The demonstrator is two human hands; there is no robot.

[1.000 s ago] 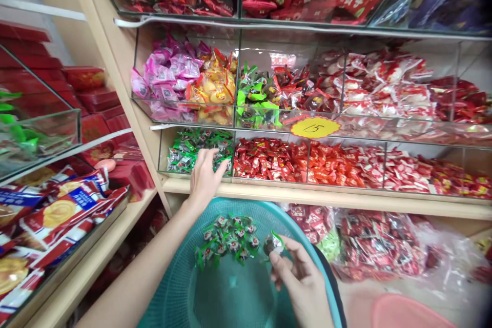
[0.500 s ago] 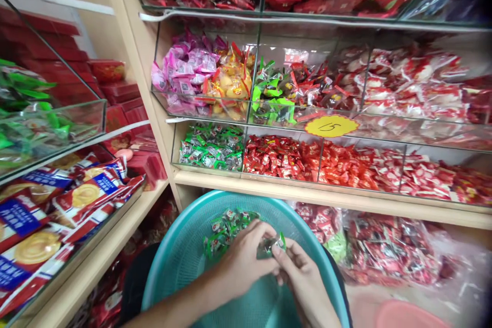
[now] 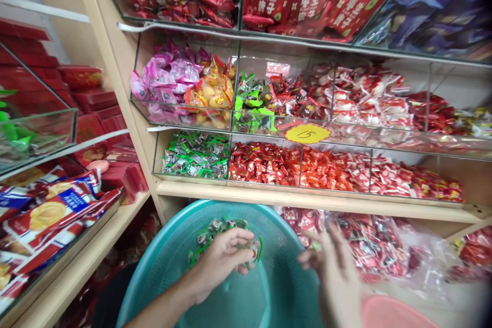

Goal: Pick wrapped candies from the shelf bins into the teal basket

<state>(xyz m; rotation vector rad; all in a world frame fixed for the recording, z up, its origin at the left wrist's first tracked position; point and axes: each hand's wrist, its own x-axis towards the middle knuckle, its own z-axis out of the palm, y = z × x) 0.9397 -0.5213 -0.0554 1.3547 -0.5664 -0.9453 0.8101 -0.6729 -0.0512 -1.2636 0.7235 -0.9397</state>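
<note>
My left hand [image 3: 225,251] is over the teal mesh basket [image 3: 148,261], its fingers closed on a green-wrapped candy [image 3: 254,253]. Several more green-wrapped candies [image 3: 205,233] lie at the far left of the basket, partly hidden behind that hand. My right hand [image 3: 338,271] is above the basket's right rim, blurred by motion. Its fingers look stretched and apart, and I see nothing in them.
Ahead stands a shelf [image 3: 307,197] with clear bins of red, orange and green candies [image 3: 196,156]. A yellow price tag [image 3: 307,134] hangs there. Bagged candies [image 3: 369,241] lie below, near a pink tub [image 3: 395,312]. Wrapped pastries [image 3: 49,215] fill the left shelf.
My hands were together at the candy; now my right hand has come away to the right, while my left still holds the candy. The view has turned right.
</note>
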